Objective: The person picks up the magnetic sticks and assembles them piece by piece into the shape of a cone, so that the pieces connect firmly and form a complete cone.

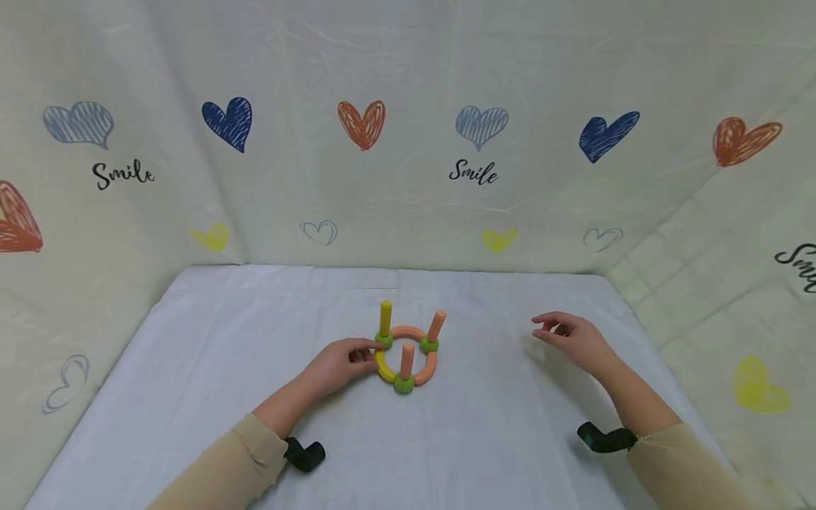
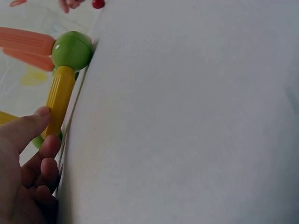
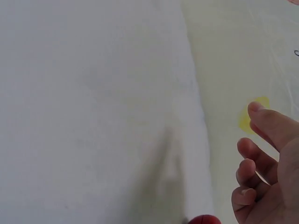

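A toy ring stands on the table, built of a yellow curved rod (image 2: 60, 95) and salmon curved rods (image 1: 408, 331) joined by green balls (image 1: 404, 384). From the balls rise a straight yellow rod (image 1: 385, 319) and two straight salmon rods (image 1: 406, 361), one of them leaning outward. At the ring's left side, my left hand (image 1: 344, 365) pinches the yellow curved rod between thumb and fingers. Well to the right, my right hand (image 1: 576, 340) hovers above the table with loosely bent fingers and nothing in them.
A white cloth covers the table (image 1: 268, 319). Behind it and at the sides hang pale sheets (image 1: 408, 57) printed with hearts. Each wrist wears a black device (image 1: 605, 438). A small red rounded thing (image 3: 204, 219) shows at the right wrist view's bottom edge.
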Demonstrator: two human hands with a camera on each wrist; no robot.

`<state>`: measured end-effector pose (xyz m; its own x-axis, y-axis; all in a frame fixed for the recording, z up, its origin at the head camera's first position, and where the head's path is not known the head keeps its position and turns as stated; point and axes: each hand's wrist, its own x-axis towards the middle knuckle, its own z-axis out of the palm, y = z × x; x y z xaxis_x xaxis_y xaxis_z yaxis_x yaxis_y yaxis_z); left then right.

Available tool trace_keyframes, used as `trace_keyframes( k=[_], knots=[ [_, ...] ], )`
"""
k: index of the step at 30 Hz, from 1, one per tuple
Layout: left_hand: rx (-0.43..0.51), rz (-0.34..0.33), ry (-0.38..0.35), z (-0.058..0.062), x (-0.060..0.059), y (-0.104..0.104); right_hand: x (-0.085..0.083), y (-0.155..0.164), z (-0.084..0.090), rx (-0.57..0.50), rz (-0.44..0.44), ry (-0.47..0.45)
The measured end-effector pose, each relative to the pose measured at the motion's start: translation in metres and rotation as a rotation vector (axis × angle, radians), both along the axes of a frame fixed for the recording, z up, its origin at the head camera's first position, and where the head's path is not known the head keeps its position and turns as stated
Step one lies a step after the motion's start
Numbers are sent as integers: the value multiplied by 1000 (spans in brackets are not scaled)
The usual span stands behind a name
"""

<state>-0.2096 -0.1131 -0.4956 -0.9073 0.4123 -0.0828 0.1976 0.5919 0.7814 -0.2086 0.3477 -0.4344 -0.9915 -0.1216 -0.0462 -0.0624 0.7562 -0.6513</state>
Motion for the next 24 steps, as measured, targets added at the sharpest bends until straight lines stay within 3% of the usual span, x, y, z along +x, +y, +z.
trace_keyframes(
  k=[7,13,24],
  knots=[
    [-1,-4,-6,0,0,-1,0,26,7,78,-48,26],
    [-11,-1,-1,-1,-1,-1,0,44,0,178,-41,84],
    [-12,8,5,0,-1,1,-5,73,-18,261,-9,-9]
  ],
)
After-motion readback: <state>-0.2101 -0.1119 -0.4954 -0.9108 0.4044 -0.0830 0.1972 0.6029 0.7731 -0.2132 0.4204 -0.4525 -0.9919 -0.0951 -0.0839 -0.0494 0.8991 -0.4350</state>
